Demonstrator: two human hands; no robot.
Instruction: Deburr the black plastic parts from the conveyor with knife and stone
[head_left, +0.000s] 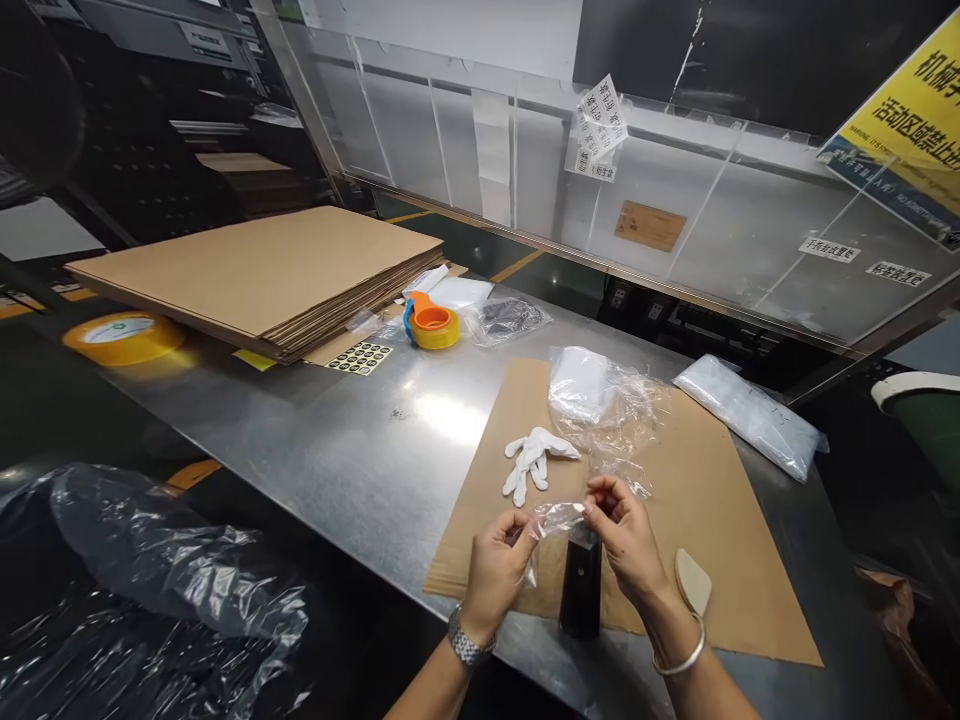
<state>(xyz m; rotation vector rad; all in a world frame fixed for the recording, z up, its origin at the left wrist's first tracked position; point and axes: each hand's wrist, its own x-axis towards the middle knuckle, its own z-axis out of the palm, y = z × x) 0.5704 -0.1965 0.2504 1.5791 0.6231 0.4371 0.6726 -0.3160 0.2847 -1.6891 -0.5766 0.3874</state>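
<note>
Between my two hands a small clear plastic bag (pixel 559 517) is stretched. My left hand (pixel 501 562) pinches one end of it, with thumb and forefinger closed. At the other end my right hand (pixel 624 530) grips it between thumb and fingertips. Just below the bag a black tapered block (pixel 581 592) with a small hole stands at the cardboard's near edge. White gloves (pixel 536 460) lie on the cardboard sheet (pixel 750 590) beyond my hands. A beige rounded pad (pixel 693 582) rests right of my right wrist.
Clear plastic bags (pixel 607 395) lie at the cardboard's far side, beside a wrapped packet (pixel 750 415). On the metal table (pixel 360 450) are a tape dispenser (pixel 433 322), a sticker sheet (pixel 360 358), a tape roll (pixel 124 337) and stacked cardboard (pixel 262 265). A clear panel (pixel 540 180) borders the back.
</note>
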